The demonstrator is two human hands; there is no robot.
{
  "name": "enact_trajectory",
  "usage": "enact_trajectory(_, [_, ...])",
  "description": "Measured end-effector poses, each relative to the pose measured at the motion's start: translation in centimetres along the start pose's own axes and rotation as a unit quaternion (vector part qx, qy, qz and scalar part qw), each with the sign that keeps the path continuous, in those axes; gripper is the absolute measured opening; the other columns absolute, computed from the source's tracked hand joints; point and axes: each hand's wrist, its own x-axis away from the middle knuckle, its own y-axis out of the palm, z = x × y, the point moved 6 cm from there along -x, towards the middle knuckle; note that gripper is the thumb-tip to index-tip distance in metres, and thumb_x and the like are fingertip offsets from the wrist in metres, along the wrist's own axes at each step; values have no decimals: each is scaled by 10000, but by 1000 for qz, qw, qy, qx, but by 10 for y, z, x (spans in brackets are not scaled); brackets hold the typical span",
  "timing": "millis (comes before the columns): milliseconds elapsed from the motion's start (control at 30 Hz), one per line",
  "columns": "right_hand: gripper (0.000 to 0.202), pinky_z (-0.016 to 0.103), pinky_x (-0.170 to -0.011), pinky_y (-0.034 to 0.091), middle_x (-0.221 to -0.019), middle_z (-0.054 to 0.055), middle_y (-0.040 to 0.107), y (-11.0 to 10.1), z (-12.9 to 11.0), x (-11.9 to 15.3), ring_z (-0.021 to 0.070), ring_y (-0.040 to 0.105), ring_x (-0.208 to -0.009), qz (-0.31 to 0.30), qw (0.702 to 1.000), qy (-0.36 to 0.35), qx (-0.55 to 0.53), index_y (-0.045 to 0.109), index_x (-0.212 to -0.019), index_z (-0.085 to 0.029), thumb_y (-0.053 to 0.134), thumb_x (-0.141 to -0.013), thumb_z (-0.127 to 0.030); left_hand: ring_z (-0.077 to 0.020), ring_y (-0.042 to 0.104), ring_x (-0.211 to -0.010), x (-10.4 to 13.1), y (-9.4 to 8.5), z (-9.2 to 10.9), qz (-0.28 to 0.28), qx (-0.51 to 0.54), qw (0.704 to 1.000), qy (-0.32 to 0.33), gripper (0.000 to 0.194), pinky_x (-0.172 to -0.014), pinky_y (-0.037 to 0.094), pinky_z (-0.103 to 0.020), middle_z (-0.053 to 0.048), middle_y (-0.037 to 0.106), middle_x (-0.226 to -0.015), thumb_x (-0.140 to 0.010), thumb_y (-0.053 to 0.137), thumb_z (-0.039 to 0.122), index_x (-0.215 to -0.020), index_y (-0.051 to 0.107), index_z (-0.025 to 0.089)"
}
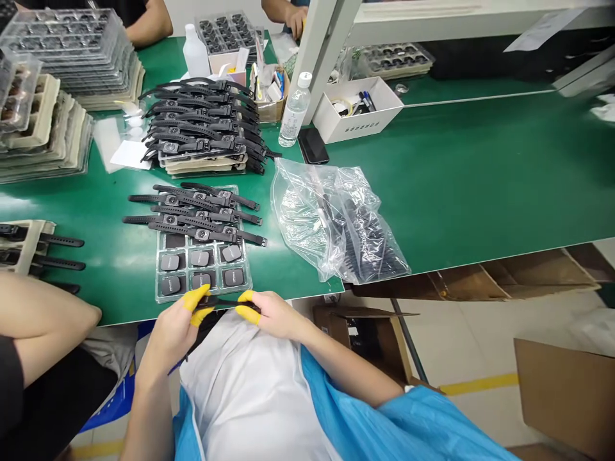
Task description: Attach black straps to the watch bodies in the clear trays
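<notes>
My left hand (pixel 169 334), with yellow finger cots on its fingertips, pinches one end of a black watch strap (pixel 225 302) at the table's front edge. The other end is gripped by my right hand (pixel 275 314), which also wears yellow finger cots. Seen nearly edge-on, the strap stretches level between them; whether a watch body sits in my left fingers is hidden. Just beyond my hands lies a clear tray (pixel 160 272) with several square dark watch bodies (pixel 200 258) in its front pockets. Watches with black straps (pixel 202 214) lie across its rear half.
A clear bag of black straps (pixel 369 243) lies to the right. Behind the tray rises a stack of strapped watches (pixel 206 121), near a bottle (pixel 295 110), phone (pixel 313 146) and white box (pixel 358 112). A co-worker's arm (pixel 48 314) rests at left, near stacked trays (pixel 43 137).
</notes>
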Motion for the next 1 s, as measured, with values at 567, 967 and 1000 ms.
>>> enact_trajectory(567, [567, 770, -1170, 222, -1582, 285, 486, -199, 74, 4, 478, 304, -1523, 407, 839, 210, 294, 560, -1445, -132, 528, -976, -450, -309, 694, -1004, -96, -70, -82, -87, -132, 986, -42, 366, -910, 540, -446, -109, 797, -1099, -1009, 476, 333, -1183, 784, 239])
enact_trajectory(967, [803, 684, -1197, 213, -1662, 371, 299, -227, 107, 28, 504, 256, -1544, 323, 791, 366, 369, 360, -1594, -54, 403, -1023, -617, -233, 700, -880, -133, -64, -145, -221, -18, 958, -179, 283, -773, 528, -314, -64, 788, -1026, -950, 465, 331, -1030, 711, 214])
enact_trajectory(1000, [806, 668, -1207, 203, -1659, 373, 298, -226, 107, 27, 504, 257, -1543, 322, 789, 365, 376, 359, -1590, -38, 391, -1028, -615, -225, 697, -873, -133, -64, -145, -219, -21, 959, -180, 272, -764, 523, -307, -57, 785, -1020, -955, 462, 324, -1027, 702, 218])
